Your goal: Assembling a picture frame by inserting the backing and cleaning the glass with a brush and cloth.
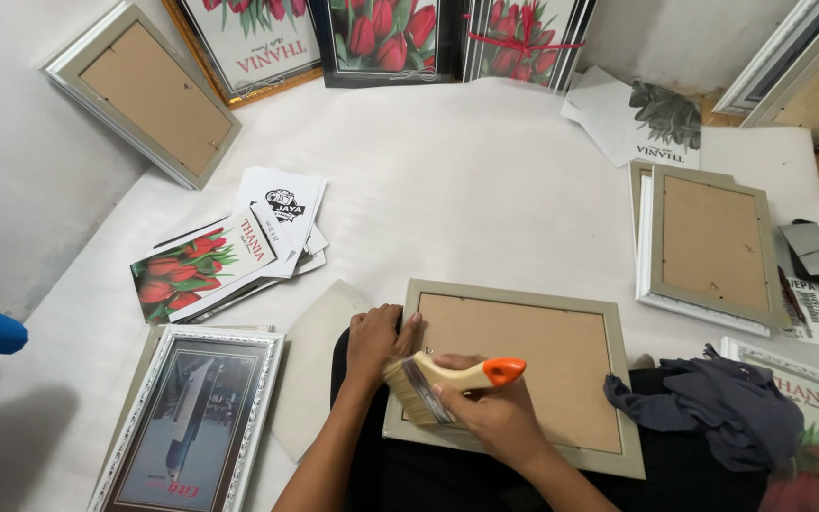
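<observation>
Under right hand (490,417): fingers wrap paintbrush (438,379), bristles low on picture frame (523,379) backing. Left hand (372,341) fingers spread narrow, press frame's left edge. Best keep strokes flat, frame pinned. Right of fingers: grey cloth (713,403) near frame corner, could snag. Left: flower prints (206,265), silver frame (191,422).

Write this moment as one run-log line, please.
right hand: holds paintbrush, bristles on frame back | left hand: steadies frame's left edge | grey cloth: right of frame
</observation>
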